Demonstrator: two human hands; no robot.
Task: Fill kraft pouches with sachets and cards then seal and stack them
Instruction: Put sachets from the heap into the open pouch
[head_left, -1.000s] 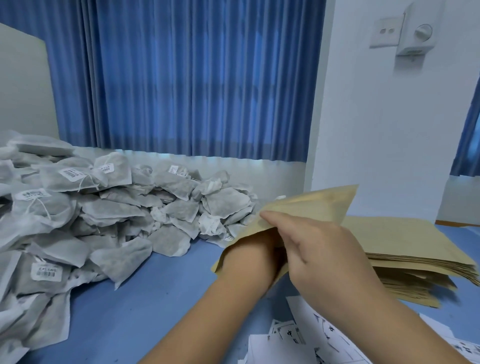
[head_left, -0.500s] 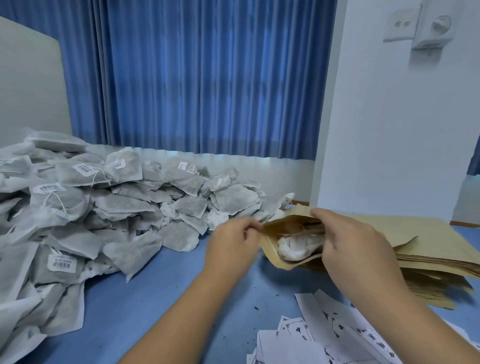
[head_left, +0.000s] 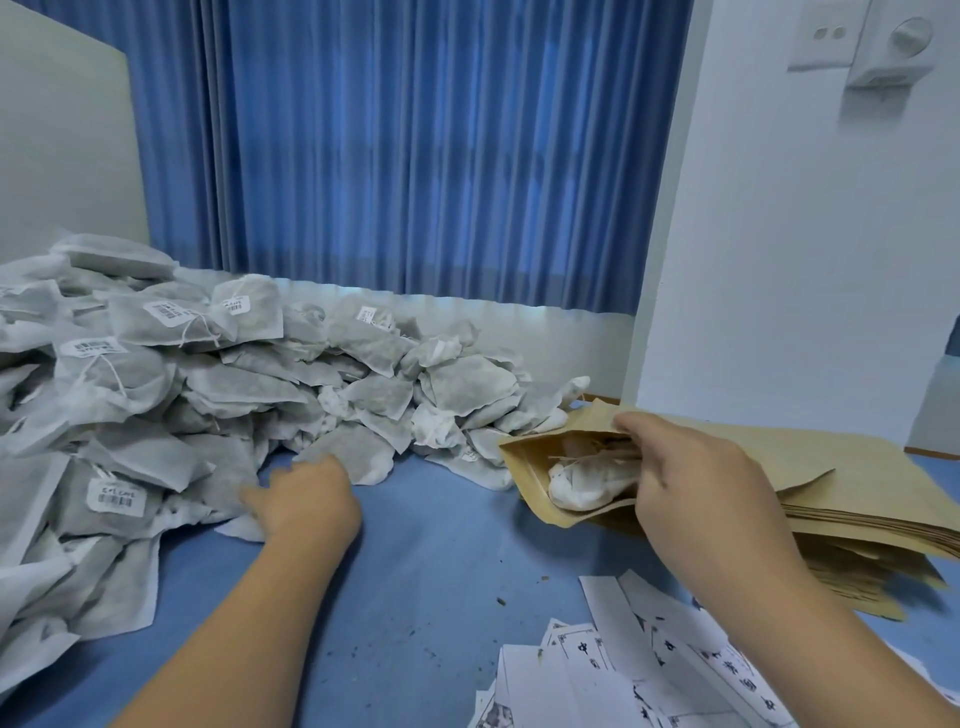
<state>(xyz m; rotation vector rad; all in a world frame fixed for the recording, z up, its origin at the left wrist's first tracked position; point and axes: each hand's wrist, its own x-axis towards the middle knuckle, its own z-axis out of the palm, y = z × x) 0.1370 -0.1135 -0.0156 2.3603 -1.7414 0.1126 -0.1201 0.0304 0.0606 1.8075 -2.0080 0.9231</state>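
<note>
The left hand (head_left: 306, 499) has left the pouch (head_left: 522, 465) for the sachet pile (head_left: 234, 384); its fingers are too blurry to tell. The right hand (head_left: 691, 483) grips the pouch open, so I think another sachet goes in.

My hands: two, the left hand (head_left: 306, 499) and the right hand (head_left: 691, 483).
Open pouch (head_left: 524, 462) in my right hand: one.
Inside it: one white sachet (head_left: 587, 483) that I can see; any others are hidden.
Loose sachets (head_left: 234, 395) heaped on the counter (head_left: 441, 561): dozens, too many for me to count.
Barcode labels (head_left: 115, 496) I can make out in that heap: five.
Flat pouches (head_left: 857, 499): one stack, its layers too fine to count.
Printed cards (head_left: 623, 670): one scattered pile, overlapping, number unclear.
</note>
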